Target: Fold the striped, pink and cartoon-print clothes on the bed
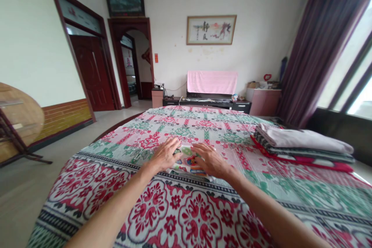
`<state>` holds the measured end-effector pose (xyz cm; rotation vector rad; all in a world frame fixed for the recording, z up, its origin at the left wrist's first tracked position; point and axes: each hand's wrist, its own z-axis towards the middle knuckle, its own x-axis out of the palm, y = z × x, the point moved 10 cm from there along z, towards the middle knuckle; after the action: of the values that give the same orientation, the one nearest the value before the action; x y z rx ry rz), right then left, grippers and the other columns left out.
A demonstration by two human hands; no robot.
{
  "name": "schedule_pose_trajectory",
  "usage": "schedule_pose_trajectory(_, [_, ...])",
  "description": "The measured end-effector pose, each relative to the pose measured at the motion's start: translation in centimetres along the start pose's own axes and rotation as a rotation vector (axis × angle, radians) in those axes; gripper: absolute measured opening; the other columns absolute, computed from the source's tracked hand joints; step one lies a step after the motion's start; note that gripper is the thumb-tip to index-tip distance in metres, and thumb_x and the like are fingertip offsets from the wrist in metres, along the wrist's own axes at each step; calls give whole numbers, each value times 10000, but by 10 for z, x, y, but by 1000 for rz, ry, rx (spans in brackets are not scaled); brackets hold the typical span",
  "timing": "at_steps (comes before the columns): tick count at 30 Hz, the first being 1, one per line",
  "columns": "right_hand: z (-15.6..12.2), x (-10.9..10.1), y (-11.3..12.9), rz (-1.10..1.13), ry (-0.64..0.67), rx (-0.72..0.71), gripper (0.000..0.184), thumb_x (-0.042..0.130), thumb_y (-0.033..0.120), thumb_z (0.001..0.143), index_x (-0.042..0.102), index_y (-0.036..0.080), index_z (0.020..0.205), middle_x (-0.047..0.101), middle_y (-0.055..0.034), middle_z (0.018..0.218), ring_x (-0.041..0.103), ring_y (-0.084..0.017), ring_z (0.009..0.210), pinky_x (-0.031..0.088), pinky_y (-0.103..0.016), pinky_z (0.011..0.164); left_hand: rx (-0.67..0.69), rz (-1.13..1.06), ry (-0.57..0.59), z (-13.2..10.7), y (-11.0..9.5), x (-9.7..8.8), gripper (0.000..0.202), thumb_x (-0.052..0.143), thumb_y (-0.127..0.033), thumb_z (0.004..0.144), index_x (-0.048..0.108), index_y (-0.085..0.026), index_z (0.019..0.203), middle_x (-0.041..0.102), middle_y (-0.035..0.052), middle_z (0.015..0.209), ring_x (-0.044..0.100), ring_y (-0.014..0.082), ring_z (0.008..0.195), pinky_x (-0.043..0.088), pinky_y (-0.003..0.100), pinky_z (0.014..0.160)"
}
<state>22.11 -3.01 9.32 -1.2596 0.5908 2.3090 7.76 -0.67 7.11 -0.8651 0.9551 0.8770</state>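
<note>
A small folded cloth with a colourful cartoon print point(188, 161) lies on the flowered red, pink and green bedspread point(180, 209). My left hand point(166, 154) rests flat on its left part, fingers stretched out. My right hand point(209, 159) lies flat on its right part, fingers also spread forward. Both palms press down on the cloth; most of it is hidden under them.
A stack of folded clothes point(302, 144) sits on the bed at the right. Beyond the bed are a low dark cabinet point(209, 104) with a pink-covered screen point(212, 82), a doorway point(136, 66), a folded round table point(17, 120) at left and curtains point(322, 46).
</note>
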Motion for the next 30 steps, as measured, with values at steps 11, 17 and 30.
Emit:
schedule_pose_trajectory(11, [-14,38,-17,-11,226,130,518,348,499,916,428,251,1363,383,-103,1446,324,-304,1306,255,-547,1038,-112,-26,277,-14,16,41,711,275,-633,858,218,-266,1464,181,70,1540,114,310,1407,169,543,1088])
schedule_pose_trajectory(17, [-12,36,-22,107,219,131,544,485,492,861,464,232,1339,395,-119,1437,332,-289,1315,255,-533,1065,-4,-105,203,-15,9,23,694,443,-584,823,354,-235,1416,285,83,1505,227,266,1381,203,409,1119])
schedule_pose_trajectory(30, [-32,9,-37,331,525,198,224,667,171,683,716,268,879,440,-32,1417,514,-249,1202,423,-378,973,-44,-274,443,-30,16,0,203,667,-324,678,686,-230,856,407,45,1436,372,223,1318,337,302,1029])
